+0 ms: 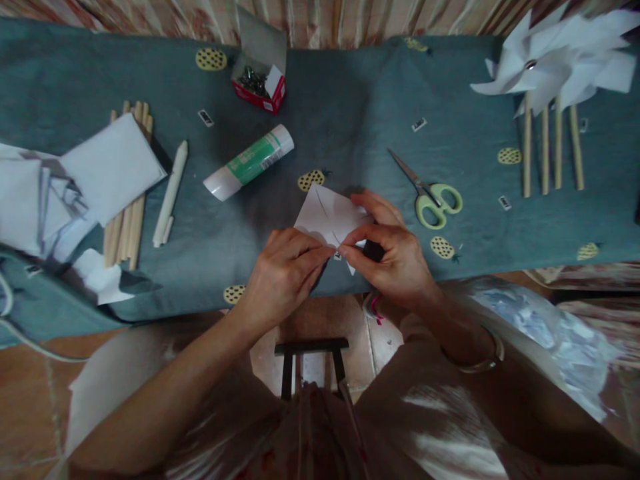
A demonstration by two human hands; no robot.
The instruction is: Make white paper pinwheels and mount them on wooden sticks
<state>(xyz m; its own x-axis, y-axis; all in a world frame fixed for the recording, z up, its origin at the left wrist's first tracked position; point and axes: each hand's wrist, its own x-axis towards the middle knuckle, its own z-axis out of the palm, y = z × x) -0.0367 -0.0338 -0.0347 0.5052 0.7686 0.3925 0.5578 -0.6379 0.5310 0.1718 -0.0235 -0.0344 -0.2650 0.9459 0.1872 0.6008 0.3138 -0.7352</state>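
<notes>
A square of white paper (325, 212) with slits cut in from its corners lies over the near edge of the table, between my hands. My left hand (287, 270) pinches its near edge between thumb and fingers. Right beside it, the thumb and index finger of my right hand (393, 257) are pressed together on the same edge, while its other fingers curl over the paper's right side. My fingers hide part of the near edge and right corner. To the right of my right hand, light green scissors (433, 200) lie with blades closed, pointing away to the left.
A green-and-white glue stick (253, 160), an open red box (257, 90) of small metal pieces, and a white pen (171, 193) lie beyond. At left, wooden sticks (127, 230) lie under paper sheets (113, 170). White paper pinwheels (533, 63) on sticks lie at far right.
</notes>
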